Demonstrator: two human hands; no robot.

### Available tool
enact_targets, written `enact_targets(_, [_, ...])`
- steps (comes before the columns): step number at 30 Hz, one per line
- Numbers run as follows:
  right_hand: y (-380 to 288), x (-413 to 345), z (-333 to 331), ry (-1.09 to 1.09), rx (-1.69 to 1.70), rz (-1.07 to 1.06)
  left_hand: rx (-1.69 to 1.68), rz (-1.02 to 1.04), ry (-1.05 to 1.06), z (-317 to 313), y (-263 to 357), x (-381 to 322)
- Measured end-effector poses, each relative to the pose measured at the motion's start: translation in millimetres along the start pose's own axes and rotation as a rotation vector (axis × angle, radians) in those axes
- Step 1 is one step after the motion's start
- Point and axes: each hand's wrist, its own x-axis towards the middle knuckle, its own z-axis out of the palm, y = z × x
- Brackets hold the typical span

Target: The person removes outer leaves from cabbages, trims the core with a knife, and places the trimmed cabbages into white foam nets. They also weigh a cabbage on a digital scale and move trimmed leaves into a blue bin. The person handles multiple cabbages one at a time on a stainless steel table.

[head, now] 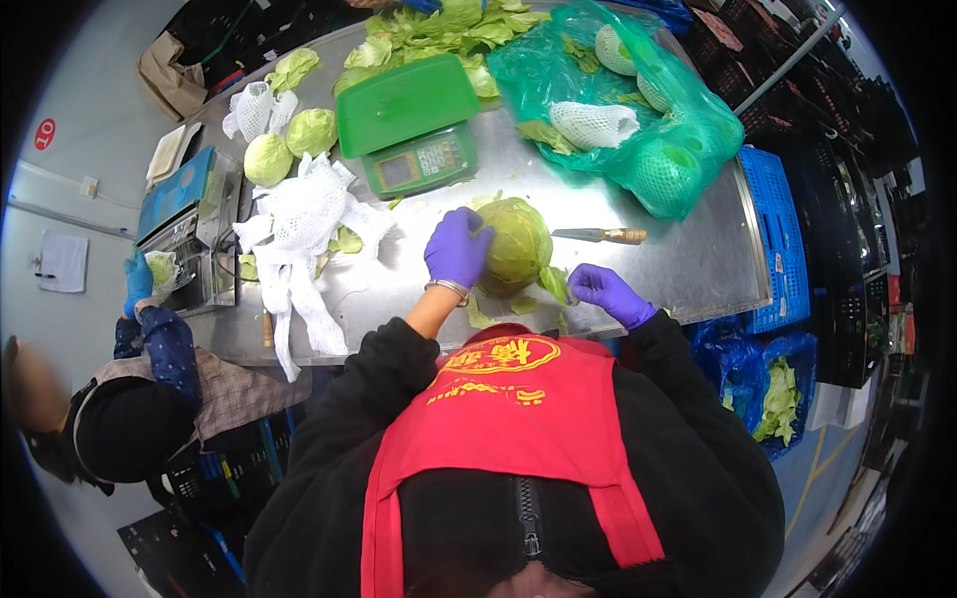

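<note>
A large green cabbage (514,245) rests on the steel table (695,273) before me. My left hand (457,248), in a purple glove, lies against its left side and steadies it. In its purple glove, my right hand (607,293) pinches the edge of a leaf piece (555,284) that hangs at the cabbage's lower right. A knife with a wooden handle (625,236) lies right of the cabbage, its blade towards it. Torn leaf scraps (523,305) lie close to the table's near edge.
Behind are a green scale (407,105) and a green plastic bag (673,176) of net-wrapped cabbages. White foam nets (306,209) and two bare cabbages (268,159) lie left. A co-worker's gloved hand (137,278) touches a wrapped cabbage far left. Blue crate (777,239) stands right.
</note>
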Motion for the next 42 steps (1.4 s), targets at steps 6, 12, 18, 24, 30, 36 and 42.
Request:
enact_targets(6, [-64,45,0,0.163,-0.254,-0.123,-0.004,0.044,-0.263,0,3,29])
enact_targets(12, [-83,117,19,0.21,-0.966,-0.451,0.021,0.128,-0.215,-6,19,13])
enact_targets(18, [-86,125,31,0.143,-0.966,-0.485,-0.24,0.054,-0.188,-16,4,-2])
enact_targets(24, [-85,94,57,0.276,-0.833,-0.453,-0.523,-0.059,-0.19,-15,-5,-16])
enact_targets(30, [-58,34,59,0.063,-0.625,-0.244,-0.472,0.059,-0.127,-25,-14,-23])
enact_targets(36, [-37,24,39,0.52,-0.74,-0.248,-0.39,0.031,-0.137,-14,-15,-19])
enact_targets(42, [-59,91,47,0.672,-0.613,-0.321,-0.283,0.06,-0.097,-5,-10,-7])
